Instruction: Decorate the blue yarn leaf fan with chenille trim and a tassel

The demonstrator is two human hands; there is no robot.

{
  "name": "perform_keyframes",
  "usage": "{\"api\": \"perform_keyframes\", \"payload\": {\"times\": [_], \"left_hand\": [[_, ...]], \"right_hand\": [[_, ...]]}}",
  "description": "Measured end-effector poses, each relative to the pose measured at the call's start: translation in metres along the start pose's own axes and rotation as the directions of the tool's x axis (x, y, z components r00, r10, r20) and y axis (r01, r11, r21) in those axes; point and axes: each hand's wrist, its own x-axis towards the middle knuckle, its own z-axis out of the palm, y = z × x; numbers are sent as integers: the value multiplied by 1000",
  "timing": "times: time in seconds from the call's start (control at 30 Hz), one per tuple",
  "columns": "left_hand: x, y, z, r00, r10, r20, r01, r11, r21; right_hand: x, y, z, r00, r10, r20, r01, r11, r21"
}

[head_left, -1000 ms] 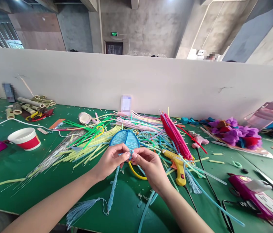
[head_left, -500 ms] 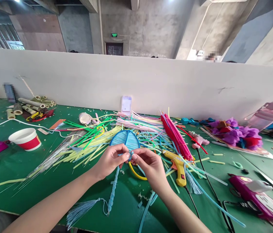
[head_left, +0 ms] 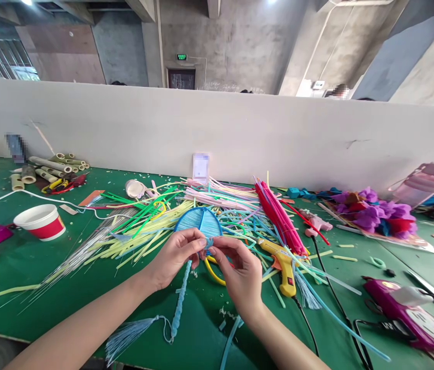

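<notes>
A small blue thread-wound fan [head_left: 198, 221] is held upright above the green table [head_left: 27, 262]. My left hand [head_left: 175, 255] pinches its base from the left. My right hand [head_left: 240, 272] pinches the same spot from the right, fingers curled on the blue cord there. A wrapped blue handle [head_left: 180, 300] hangs down from the fan and ends in a pale blue tassel [head_left: 124, 336] lying near the table's front edge. A yellow ring [head_left: 212, 270] shows just under my right fingers.
A heap of coloured plastic strips [head_left: 155, 216] lies behind the fan. A yellow glue gun [head_left: 283, 264] sits right of my hands, a red bundle [head_left: 278, 216] beyond it. A red-and-white cup [head_left: 40, 222] stands at left, purple felt flowers [head_left: 378, 211] and a magenta device [head_left: 409, 313] at right.
My right hand has turned and dropped slightly, wrist swinging toward me, while still pinching the fan's base. The left hand and fan stay almost still.
</notes>
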Motion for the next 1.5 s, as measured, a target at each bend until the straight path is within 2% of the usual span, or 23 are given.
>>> {"api": "perform_keyframes", "payload": {"times": [0.1,0.23,0.5,0.63,0.83,0.9,0.97,1.03,1.17,1.27,1.5], "left_hand": [[0,1,0,1000,-3,6,3,1000,9],[1,-1,-2,1000,15,17,-16,999,40],[2,-2,-6,997,62,36,-66,993,102],[0,1,-4,994,104,30,-108,977,185],[1,2,-5,992,126,22,-128,964,232],[1,2,-6,992,123,16,-123,963,240],[1,2,-8,994,112,2,-109,960,257],[1,2,-8,995,98,-12,-91,957,276],[1,2,-8,997,77,-15,-69,951,300],[1,3,-7,997,80,-18,-70,945,318],[2,5,-6,998,70,1,-66,945,320]], "right_hand": [[0,2,0,996,-84,-28,83,996,-38],[1,1,-1,982,-191,2,190,976,-105],[3,-4,-2,953,-292,74,300,945,-132],[5,-5,-3,962,-250,112,259,963,-76],[8,-3,-5,977,-92,195,77,994,80],[9,-2,-6,969,-55,239,39,997,70],[11,-3,-8,968,-93,235,100,995,-18],[12,-4,-12,954,-201,221,235,962,-141],[14,-7,-19,875,-383,297,463,843,-275],[16,-6,-21,859,-399,321,491,818,-300],[16,-8,-20,889,-336,310,424,860,-284]]}}
